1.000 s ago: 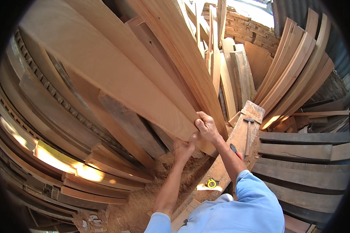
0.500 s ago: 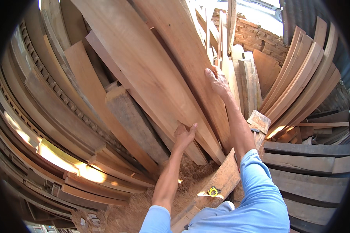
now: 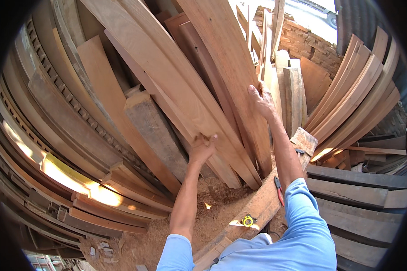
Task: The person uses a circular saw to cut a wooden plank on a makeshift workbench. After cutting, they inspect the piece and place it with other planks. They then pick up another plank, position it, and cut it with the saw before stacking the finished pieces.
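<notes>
My right hand (image 3: 264, 103) grips the right edge of a long reddish-brown wooden plank (image 3: 224, 58). Its thumb lies on the face and the other fingers pass behind the edge, partly hidden. To the left leans a paler wide plank (image 3: 167, 67). My left hand (image 3: 202, 148) is closed at that plank's lower left edge, thumb on the wood and fingertips partly hidden. Between the two planks a dark gap shows more reddish boards (image 3: 201, 58) behind. Both planks slant upward and away, their lower ends near the sawdust-covered ground.
A timber beam (image 3: 257, 205) before me carries a yellow tape measure (image 3: 248, 221). Red-handled pliers (image 3: 279, 190) lie by my right forearm, and a hammer (image 3: 298, 151) rests farther along. Boards stand at left (image 3: 72, 131) and right (image 3: 348, 90); thick planks (image 3: 352, 192) lie stacked at right.
The reddish-brown plank has shifted right, away from the pale plank, and the gap between them has widened. My right hand moved slightly right and down with it; my left hand moved slightly left.
</notes>
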`<state>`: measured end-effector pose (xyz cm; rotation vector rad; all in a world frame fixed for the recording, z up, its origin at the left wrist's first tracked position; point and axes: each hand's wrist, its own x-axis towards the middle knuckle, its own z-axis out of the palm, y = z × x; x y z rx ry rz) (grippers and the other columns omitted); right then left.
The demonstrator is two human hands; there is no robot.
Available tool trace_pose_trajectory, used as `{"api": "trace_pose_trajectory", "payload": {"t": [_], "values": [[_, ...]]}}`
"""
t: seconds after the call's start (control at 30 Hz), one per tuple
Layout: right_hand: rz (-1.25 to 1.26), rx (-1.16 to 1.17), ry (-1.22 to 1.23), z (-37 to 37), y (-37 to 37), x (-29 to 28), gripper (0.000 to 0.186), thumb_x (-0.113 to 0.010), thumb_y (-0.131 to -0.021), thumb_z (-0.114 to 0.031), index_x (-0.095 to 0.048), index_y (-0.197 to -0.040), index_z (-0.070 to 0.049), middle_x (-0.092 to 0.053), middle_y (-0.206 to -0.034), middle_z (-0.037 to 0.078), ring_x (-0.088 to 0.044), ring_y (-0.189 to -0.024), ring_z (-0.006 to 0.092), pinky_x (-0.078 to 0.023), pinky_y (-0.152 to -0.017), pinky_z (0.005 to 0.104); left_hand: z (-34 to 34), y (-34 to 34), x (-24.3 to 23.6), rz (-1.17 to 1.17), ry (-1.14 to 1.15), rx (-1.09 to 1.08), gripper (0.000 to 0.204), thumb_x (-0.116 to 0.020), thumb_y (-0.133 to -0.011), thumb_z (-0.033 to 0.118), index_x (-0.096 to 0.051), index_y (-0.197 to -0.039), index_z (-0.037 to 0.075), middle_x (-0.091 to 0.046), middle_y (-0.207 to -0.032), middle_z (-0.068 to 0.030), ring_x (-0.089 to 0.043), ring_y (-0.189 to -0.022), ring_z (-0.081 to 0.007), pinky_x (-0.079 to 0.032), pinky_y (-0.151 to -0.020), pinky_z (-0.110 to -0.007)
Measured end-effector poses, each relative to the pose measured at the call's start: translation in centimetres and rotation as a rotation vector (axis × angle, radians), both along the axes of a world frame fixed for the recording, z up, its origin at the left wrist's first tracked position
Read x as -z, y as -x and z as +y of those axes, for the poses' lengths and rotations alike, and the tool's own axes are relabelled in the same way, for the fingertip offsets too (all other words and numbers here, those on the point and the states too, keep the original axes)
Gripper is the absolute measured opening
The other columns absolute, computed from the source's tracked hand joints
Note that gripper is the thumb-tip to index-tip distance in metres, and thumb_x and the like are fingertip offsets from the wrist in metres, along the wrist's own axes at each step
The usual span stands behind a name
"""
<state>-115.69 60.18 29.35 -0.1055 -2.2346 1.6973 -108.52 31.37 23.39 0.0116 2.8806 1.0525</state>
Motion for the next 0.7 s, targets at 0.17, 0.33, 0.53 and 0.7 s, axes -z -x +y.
{"api": "trace_pose_trajectory", "payload": {"t": [0.17, 0.33, 0.53, 0.7], "values": [[0.008, 0.102, -0.099, 3.4, 2.8, 4.5, 0.082, -0.068, -0.096, -0.064, -0.055, -0.145, 0.000, -0.069, -0.124, 0.020, -0.065, -0.117, 0.0276, -0.050, -0.102, 0.0429, 1.4, 1.7, -4.3, 0.219, -0.423, -0.091, 0.050, -0.080, -0.095, 0.032, -0.060, -0.119, -0.006, -0.073, -0.109, -0.0243, -0.076, -0.096, -0.0307, -0.060, -0.083, -0.039], [0.038, -0.046, 0.072, 1.8, 2.1, 4.0, 0.061, -0.072, -0.101, -0.043, -0.059, -0.139, 0.003, -0.070, -0.111, 0.010, -0.062, -0.102, 0.0163, -0.052, -0.090, 0.0338, -0.2, 0.7, -1.6, 0.313, -0.500, -0.013, 0.044, -0.079, -0.095, 0.029, -0.061, -0.118, -0.004, -0.074, -0.104, -0.0209, -0.076, -0.094, -0.0282, -0.059, -0.079, -0.038], [0.096, 0.007, -0.112, 3.2, -0.2, 2.8, 0.049, -0.064, -0.106, -0.043, -0.062, -0.126, 0.001, -0.065, -0.103, 0.006, -0.057, -0.096, 0.0160, -0.050, -0.088, 0.0346, 3.3, 2.6, -5.0, 0.266, -0.088, 0.029, 0.045, -0.077, -0.094, 0.036, -0.064, -0.115, -0.002, -0.075, -0.099, -0.0215, -0.074, -0.096, -0.0383, -0.057, -0.083, -0.046], [0.058, 0.062, -0.091, 1.1, -0.3, 3.6, 0.065, -0.064, -0.104, -0.051, -0.057, -0.141, 0.002, -0.067, -0.116, 0.015, -0.061, -0.106, 0.0219, -0.051, -0.094, 0.0389, 0.6, 1.7, -4.1, -0.007, -0.146, 0.032, 0.049, -0.076, -0.094, 0.036, -0.063, -0.126, 0.001, -0.076, -0.090, -0.0179, -0.074, -0.095, -0.0384, -0.057, -0.086, -0.047]]}}
